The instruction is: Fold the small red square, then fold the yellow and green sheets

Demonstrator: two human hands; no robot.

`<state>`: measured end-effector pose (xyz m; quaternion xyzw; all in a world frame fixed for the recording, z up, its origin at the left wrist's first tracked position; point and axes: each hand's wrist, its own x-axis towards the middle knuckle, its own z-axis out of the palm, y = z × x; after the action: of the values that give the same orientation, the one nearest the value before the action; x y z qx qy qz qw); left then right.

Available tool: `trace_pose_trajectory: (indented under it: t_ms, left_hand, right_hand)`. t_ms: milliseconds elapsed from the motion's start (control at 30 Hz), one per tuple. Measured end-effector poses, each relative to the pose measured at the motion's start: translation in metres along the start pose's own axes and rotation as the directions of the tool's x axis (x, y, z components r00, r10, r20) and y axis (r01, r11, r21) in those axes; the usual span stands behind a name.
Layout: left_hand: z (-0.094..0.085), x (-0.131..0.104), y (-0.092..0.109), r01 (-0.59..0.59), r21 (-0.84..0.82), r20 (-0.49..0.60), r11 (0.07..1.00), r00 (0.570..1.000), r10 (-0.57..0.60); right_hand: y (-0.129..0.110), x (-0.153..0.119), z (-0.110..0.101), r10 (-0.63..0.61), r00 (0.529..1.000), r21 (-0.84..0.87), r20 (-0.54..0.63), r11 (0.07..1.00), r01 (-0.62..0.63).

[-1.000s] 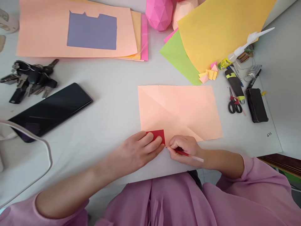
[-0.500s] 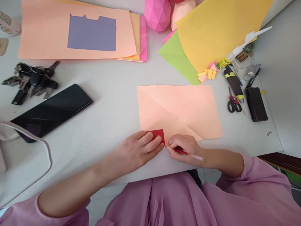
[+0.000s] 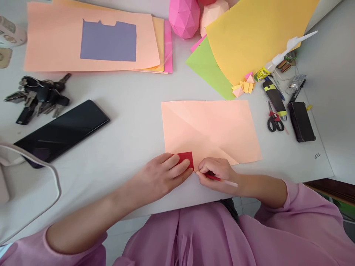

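Observation:
A peach paper sheet (image 3: 206,122) lies near the table's front edge. My left hand (image 3: 163,175) rests over a small red card (image 3: 188,156) on the sheet's near left corner, its slightly bent fingers spread and pressing the card down; part of the card is hidden under them. Just to the right, my right hand (image 3: 217,171) is closed around a slim pencil (image 3: 229,183), red with a pale end. The pencil's tip points at the card's lower right corner, close to the sheet's near edge. Whether the tip touches is too small to tell.
Keys (image 3: 41,96) and a black phone (image 3: 66,129) lie left, near a white cable (image 3: 55,173). Stacked coloured paper (image 3: 55,44) is behind. Faceted paper shapes (image 3: 185,18), a yellow sheet (image 3: 249,37), a glue bottle (image 3: 266,70), scissors (image 3: 275,122) and a cutter (image 3: 274,98) stand back right.
The whole view has shifted very slightly. Both hands, the card and the pencil keep almost the same place on the sheet.

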<state>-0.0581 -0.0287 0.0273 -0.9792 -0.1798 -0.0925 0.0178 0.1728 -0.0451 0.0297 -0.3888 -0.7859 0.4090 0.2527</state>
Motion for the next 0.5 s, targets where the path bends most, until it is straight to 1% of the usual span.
trace_pose_trajectory:
  t_ms: [133, 200, 267, 333, 400, 433, 500]
  left_hand:
    - [0.001, 0.0, -0.001, 0.008, -0.039, -0.018, 0.999, 1.0, -0.008]
    - [0.002, -0.001, -0.002, 0.018, -0.082, -0.028, 0.996, 0.999, -0.021]
    - [0.002, -0.002, -0.005, 0.041, -0.153, -0.024, 0.987, 0.999, -0.045]
    - [0.003, -0.002, -0.009, 0.085, -0.246, -0.002, 0.966, 0.996, -0.089]
    - [0.002, -0.003, -0.013, 0.124, -0.335, 0.015, 0.934, 0.992, -0.127]
    - [0.002, -0.003, -0.015, 0.134, -0.374, 0.011, 0.918, 0.99, -0.14]
    - [0.001, -0.004, -0.019, 0.135, -0.442, -0.007, 0.887, 0.988, -0.153]
  right_hand:
    - [-0.001, -0.001, 0.001, 0.021, 1.0, 0.02, 0.011, 1.0, -0.021]
    - [0.0, -0.001, 0.001, 0.064, 0.998, 0.067, 0.007, 0.996, -0.064]
    - [0.002, 0.0, -0.001, 0.153, 0.988, 0.19, 0.001, 0.97, -0.15]
    - [0.006, 0.005, -0.006, 0.252, 0.968, 0.374, -0.008, 0.898, -0.231]
    - [0.013, 0.014, -0.014, 0.304, 0.95, 0.523, -0.066, 0.822, -0.227]
    - [0.017, 0.019, -0.02, 0.31, 0.943, 0.559, -0.122, 0.806, -0.192]
    - [0.025, 0.028, -0.033, 0.299, 0.917, 0.562, -0.263, 0.82, -0.106]
